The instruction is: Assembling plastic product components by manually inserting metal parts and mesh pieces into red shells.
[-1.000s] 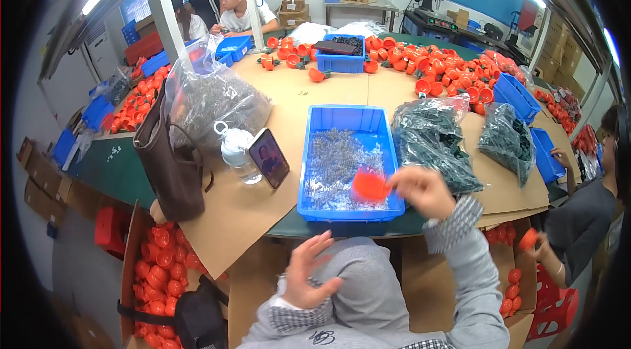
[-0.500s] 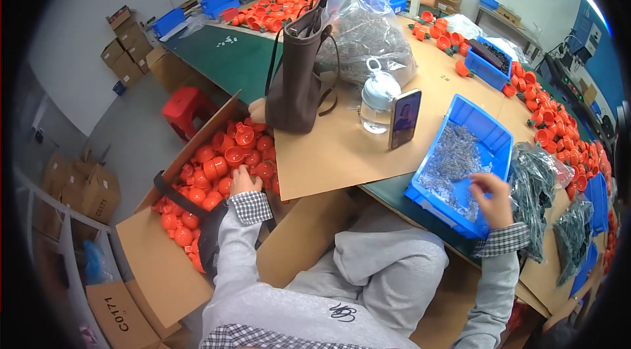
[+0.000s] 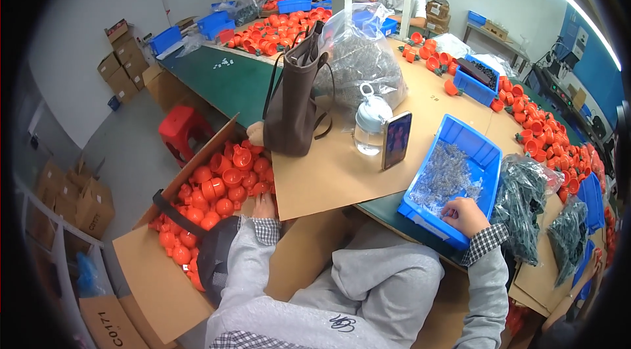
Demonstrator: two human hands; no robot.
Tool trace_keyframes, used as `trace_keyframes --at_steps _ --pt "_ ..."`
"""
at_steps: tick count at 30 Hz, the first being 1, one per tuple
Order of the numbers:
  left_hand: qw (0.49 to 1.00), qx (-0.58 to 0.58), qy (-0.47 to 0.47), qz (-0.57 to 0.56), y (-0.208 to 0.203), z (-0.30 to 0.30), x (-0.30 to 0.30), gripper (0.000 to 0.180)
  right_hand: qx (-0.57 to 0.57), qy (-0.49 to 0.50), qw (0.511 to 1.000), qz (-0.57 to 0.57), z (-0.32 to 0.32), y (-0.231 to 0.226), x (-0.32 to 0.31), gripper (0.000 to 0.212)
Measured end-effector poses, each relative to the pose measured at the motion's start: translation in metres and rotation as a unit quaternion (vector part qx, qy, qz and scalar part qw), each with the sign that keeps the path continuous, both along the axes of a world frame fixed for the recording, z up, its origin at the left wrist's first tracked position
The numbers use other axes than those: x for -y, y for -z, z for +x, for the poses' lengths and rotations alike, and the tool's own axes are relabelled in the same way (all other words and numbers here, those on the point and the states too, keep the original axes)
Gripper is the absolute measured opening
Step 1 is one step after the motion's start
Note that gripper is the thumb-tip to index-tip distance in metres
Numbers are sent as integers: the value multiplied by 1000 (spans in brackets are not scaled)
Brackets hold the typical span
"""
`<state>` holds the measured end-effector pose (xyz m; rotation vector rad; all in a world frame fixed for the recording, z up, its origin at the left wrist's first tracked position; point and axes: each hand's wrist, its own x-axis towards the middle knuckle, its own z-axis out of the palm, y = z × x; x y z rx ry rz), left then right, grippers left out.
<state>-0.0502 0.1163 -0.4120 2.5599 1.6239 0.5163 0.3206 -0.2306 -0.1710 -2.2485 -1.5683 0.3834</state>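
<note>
My left hand (image 3: 265, 208) is down in an open cardboard box at my left, at the edge of a heap of round orange plastic cups (image 3: 223, 181). Its fingertips are lost among the cups, so their grip does not show. Over the near end of a blue plastic bin (image 3: 486, 152), my right hand (image 3: 465, 216) has its fingers bent together and pointing down. Small clear plastic pieces (image 3: 444, 175) lie in a pile beside those fingers. Whatever is between the right fingertips is too small to make out.
On the brown cardboard table cover stand a dark tote bag (image 3: 296, 106), a big clear bag of small parts (image 3: 368, 53), a water bottle (image 3: 371, 119) and a propped phone (image 3: 396, 142). Dark-green parts in plastic bags (image 3: 522, 211) lie right of the bin. People sit across the table.
My left hand has shifted right and slightly down, toward the box's near right side. My right hand has lowered into the blue bin and its fingers have drawn together. The view has tilted up slightly.
</note>
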Motion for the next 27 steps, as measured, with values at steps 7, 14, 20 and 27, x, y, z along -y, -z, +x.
trace_keyframes --at_steps 7,14,20,27 --pt "992 -109 50 -36 -6 -6 5 45 -41 0 998 -54 -1 -1 -7 12" --pt "987 156 -14 35 -95 -25 50 59 8 41 999 15 2 7 1 11" --pt "867 495 50 8 -201 -36 62 43 -20 42 998 -29 8 7 0 12" --pt "533 730 233 -360 -183 20 108 53 -12 111 993 -30 10 15 -6 23"
